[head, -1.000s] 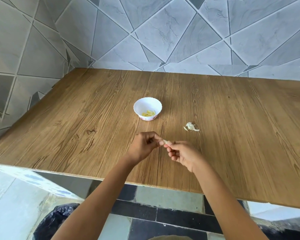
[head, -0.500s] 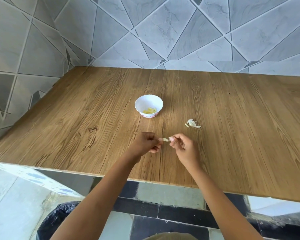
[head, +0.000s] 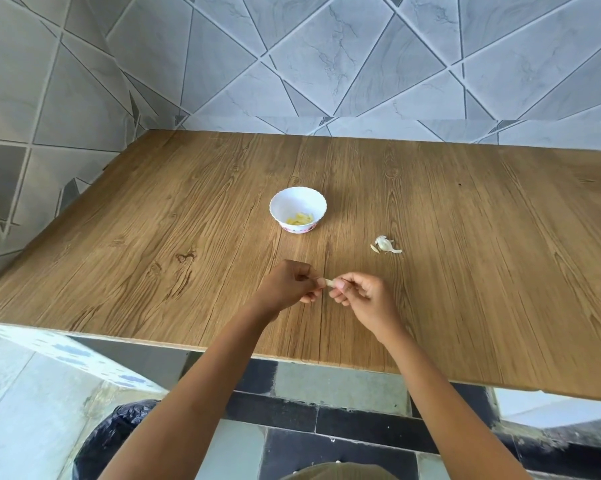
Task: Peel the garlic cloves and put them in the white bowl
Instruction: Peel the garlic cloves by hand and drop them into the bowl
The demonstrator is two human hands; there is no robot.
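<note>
A small pale garlic clove (head: 328, 282) is pinched between my two hands above the near part of the wooden table. My left hand (head: 287, 285) holds its left end with curled fingers, and my right hand (head: 363, 295) pinches its right end. The white bowl (head: 298, 205) stands farther back at the table's middle, with several yellowish peeled cloves (head: 301, 219) inside. A little heap of garlic pieces and papery skin (head: 384, 244) lies to the right of the bowl, beyond my right hand.
The wooden table (head: 465, 271) meets a grey tiled wall at the back and left. Its near edge runs just under my forearms. A black bin bag (head: 108, 441) sits on the floor below at the left.
Both hands have shifted slightly away from the table's near edge while still holding the clove. My right hand has turned, its fingers now more raised. Bowl and garlic heap are unmoved.
</note>
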